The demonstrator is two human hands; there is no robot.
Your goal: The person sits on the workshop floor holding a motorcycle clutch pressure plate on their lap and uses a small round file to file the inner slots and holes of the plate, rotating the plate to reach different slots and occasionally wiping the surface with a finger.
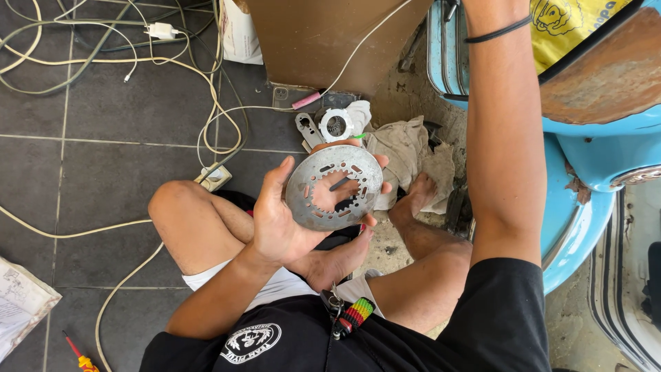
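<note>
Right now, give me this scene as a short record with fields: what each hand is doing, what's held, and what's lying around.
Left hand: holds a round toothed metal plate from below, fingers curled around its rim
Plate: grey, slotted, inner teeth, tilted toward the camera
Right hand: out of view; the forearm reaches up beside the light blue scooter body
Posture: seated cross-legged on dark floor tiles
Beyond the plate: small round metal part and a dirty rag
Floor left: tangled white cables, red-handled screwdriver
</note>
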